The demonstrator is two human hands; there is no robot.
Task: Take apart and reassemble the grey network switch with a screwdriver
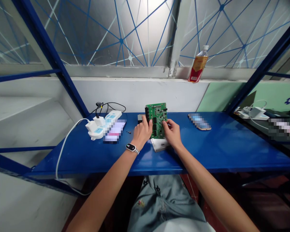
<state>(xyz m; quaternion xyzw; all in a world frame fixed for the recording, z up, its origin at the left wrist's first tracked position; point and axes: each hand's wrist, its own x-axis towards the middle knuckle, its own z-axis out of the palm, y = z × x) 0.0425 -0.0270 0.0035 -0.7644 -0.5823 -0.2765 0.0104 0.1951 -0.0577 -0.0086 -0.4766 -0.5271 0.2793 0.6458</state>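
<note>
A green circuit board (159, 112) with black connectors along its left edge is held up between both hands above the blue table. My left hand (143, 130) grips its lower left side, fingers bent at the edge. On the right edge, my right hand (171, 130) pinches the board with the thumb on its face. Beneath the board lies a silvery metal plate (160, 145), partly hidden by it. A grey and black object (140, 118) sits behind my left hand, mostly covered. Small dark bits, perhaps screws (129, 132), lie left of that hand.
A white power strip (96, 131) with plugs and cables, and a phone (114, 131), lie left on the blue table (207, 149). Another phone (199, 122) lies right. A bottle (198, 67) stands on the ledge behind. Blue metal posts flank the table.
</note>
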